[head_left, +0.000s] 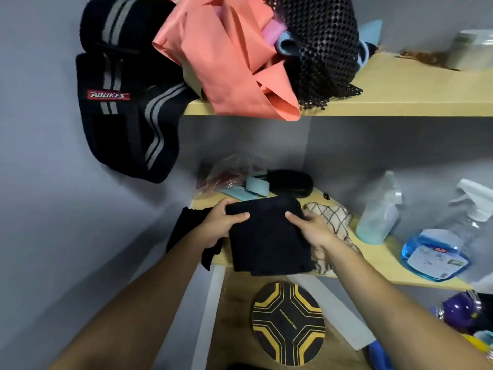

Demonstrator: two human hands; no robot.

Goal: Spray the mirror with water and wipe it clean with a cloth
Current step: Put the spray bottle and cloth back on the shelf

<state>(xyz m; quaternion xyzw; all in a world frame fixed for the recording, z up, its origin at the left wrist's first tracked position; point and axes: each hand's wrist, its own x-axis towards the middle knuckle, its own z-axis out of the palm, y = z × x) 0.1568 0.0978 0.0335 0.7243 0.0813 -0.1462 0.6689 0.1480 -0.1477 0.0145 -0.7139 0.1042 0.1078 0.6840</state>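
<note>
Here, left hand (217, 225) and right hand (313, 229) each pinch a black cloth (266, 236), thumbs on top, on the shelf (378, 252); 2 spray bottles (378, 212) stand right.

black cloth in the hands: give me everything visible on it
The black cloth is dark, matte, with a woven or towel-like look, and folded into a rough rectangle of several layers. It sits over the front edge of the middle wooden shelf, its lower end hanging past the edge. The left hand grips its upper left side, thumb on top; the right hand grips the right edge. It overlaps a tan netted fabric on its right.
</note>
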